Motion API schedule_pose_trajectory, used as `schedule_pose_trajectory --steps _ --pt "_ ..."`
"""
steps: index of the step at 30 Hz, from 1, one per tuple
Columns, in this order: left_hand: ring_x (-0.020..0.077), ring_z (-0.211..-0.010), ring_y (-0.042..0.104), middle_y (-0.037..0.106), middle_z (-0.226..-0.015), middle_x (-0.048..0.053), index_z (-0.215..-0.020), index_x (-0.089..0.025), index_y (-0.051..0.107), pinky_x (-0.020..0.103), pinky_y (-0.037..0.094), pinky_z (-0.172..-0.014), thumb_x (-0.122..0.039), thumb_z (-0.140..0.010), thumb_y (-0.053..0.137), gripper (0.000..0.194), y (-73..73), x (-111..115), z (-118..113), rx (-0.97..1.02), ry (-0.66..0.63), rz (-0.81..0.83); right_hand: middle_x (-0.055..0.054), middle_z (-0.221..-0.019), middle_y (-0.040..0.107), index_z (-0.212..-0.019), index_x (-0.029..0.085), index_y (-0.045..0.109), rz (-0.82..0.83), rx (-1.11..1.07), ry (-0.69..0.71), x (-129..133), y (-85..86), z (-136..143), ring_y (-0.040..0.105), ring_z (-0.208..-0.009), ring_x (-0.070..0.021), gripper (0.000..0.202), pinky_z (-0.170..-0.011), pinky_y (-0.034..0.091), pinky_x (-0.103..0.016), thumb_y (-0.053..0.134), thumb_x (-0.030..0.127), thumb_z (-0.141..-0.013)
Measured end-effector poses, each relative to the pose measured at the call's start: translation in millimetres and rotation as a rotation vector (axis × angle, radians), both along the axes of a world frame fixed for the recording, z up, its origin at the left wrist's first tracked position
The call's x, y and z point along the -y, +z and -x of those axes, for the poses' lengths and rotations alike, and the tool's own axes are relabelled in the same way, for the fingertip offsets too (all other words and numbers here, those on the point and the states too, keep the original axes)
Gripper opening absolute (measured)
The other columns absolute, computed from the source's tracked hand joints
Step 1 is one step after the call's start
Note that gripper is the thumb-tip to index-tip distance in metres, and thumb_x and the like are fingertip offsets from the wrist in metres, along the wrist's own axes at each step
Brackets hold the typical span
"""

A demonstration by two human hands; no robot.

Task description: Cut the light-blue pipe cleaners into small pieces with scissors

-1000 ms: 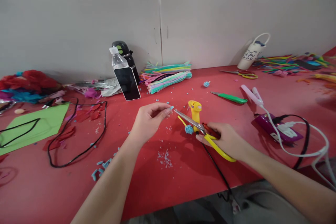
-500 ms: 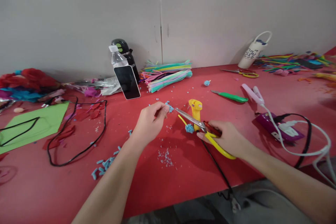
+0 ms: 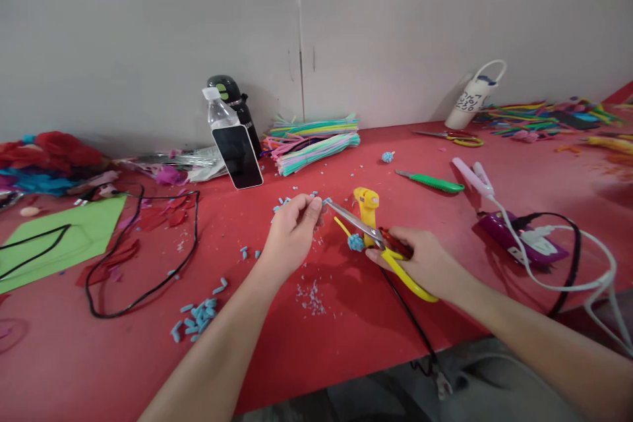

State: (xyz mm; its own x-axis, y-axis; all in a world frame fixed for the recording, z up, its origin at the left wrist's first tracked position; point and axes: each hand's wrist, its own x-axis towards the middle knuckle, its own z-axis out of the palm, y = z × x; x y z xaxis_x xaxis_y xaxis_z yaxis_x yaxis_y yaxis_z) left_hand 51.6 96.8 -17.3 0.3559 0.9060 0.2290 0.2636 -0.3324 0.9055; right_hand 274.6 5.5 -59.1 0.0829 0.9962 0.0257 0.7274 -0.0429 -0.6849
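My left hand (image 3: 293,229) is closed in a pinch on a small blue pipe cleaner piece (image 3: 326,201), which shows at the fingertips. My right hand (image 3: 426,257) grips scissors (image 3: 349,216) with red and yellow handles. The blade tips are at the blue piece, right beside my left fingertips. Under the blades are a yellow hot glue gun (image 3: 366,201) and a fuzzy blue ball (image 3: 356,242) with a yellow stem (image 3: 341,226). Cut blue pieces (image 3: 200,318) lie in a pile near my left forearm, and fine blue clippings (image 3: 311,299) are scattered between my arms.
Pipe cleaner bundles (image 3: 316,153), a phone (image 3: 238,157) leaning on a bottle, and a black flask (image 3: 230,89) stand at the back. To the right are a green utility knife (image 3: 435,182), another blue ball (image 3: 388,157), and a purple power block (image 3: 524,244) with cables. A black cord (image 3: 143,303) loops at left.
My left hand has shifted slightly right and down, its fingertips closer to the scissor tips. The scissors stay in my right hand. More blue pieces show behind and beside my left hand.
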Motion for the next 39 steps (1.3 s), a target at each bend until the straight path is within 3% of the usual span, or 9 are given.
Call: schedule_pose_trajectory --steps 9,14,24,27,31,35,39 --pt "0.0107 -0.062 0.049 0.054 -0.067 0.0 -0.075 -0.016 0.053 0.025 0.04 -0.06 -0.04 -0.092 0.045 0.03 1.3 0 0 0.027 0.02 0.007 0.006 -0.056 0.031 -0.06 0.02 0.039 0.005 0.017 -0.015 0 3.4 1 0.027 -0.052 -0.0081 0.045 -0.045 0.02 -0.021 0.061 0.057 -0.072" --pt "0.0108 -0.061 0.048 0.053 -0.067 0.0 -0.076 -0.016 0.054 0.024 0.039 -0.059 -0.041 -0.092 0.044 0.031 -0.8 1 -2 0.011 0.009 -0.005 0.005 -0.056 0.033 -0.064 0.018 0.049 0.007 0.01 -0.005 -1 5.8 3 0.028 -0.053 -0.0086 0.04 -0.045 0.022 -0.021 0.06 0.056 -0.072" --pt "0.0098 -0.06 0.047 0.051 -0.066 -0.001 -0.074 -0.017 0.052 0.022 0.038 -0.058 -0.041 -0.092 0.044 0.031 -1.5 4 -6 -0.003 0.009 -0.031 0.002 -0.059 0.049 -0.072 0.016 0.06 -0.014 0.027 0.033 0 10.6 5 0.041 -0.053 -0.0114 0.044 -0.048 0.026 -0.024 0.054 0.06 -0.077" --pt "0.0101 -0.06 0.047 0.051 -0.066 -0.001 -0.075 -0.017 0.052 0.022 0.038 -0.057 -0.042 -0.092 0.044 0.031 -1.7 4 -7 -0.001 0.009 -0.039 0.001 -0.056 0.05 -0.068 0.018 0.058 -0.006 0.129 0.036 0 13.1 4 0.043 -0.051 -0.0123 0.046 -0.048 0.025 -0.024 0.05 0.062 -0.079" --pt "0.0096 -0.059 0.045 0.051 -0.066 -0.001 -0.075 -0.017 0.052 0.022 0.037 -0.056 -0.041 -0.092 0.044 0.031 0.1 5 -11 -0.01 0.015 -0.046 -0.001 -0.054 0.053 -0.062 0.02 0.053 0.026 0.421 -0.006 0 20.0 4 0.045 -0.048 -0.0127 0.046 -0.048 0.022 -0.025 0.047 0.062 -0.081" --pt "0.0096 -0.061 0.046 0.052 -0.067 -0.001 -0.075 -0.017 0.052 0.022 0.037 -0.058 -0.041 -0.092 0.044 0.03 2.0 4 -16 -0.019 0.019 -0.077 -0.005 -0.06 0.06 -0.068 0.021 0.055 0.045 0.632 0.007 0 25.2 2 0.054 -0.052 -0.0158 0.048 -0.049 0.021 -0.026 0.04 0.062 -0.085" --pt "0.01 -0.062 0.046 0.052 -0.067 -0.001 -0.076 -0.017 0.052 0.023 0.036 -0.059 -0.042 -0.092 0.044 0.031 -0.8 1 -21 -0.023 0.025 -0.086 -0.008 -0.067 0.066 -0.077 0.02 0.062 0.091 0.708 0.028 -2 25.2 0 0.061 -0.06 -0.0194 0.045 -0.051 0.022 -0.027 0.037 0.056 -0.089"
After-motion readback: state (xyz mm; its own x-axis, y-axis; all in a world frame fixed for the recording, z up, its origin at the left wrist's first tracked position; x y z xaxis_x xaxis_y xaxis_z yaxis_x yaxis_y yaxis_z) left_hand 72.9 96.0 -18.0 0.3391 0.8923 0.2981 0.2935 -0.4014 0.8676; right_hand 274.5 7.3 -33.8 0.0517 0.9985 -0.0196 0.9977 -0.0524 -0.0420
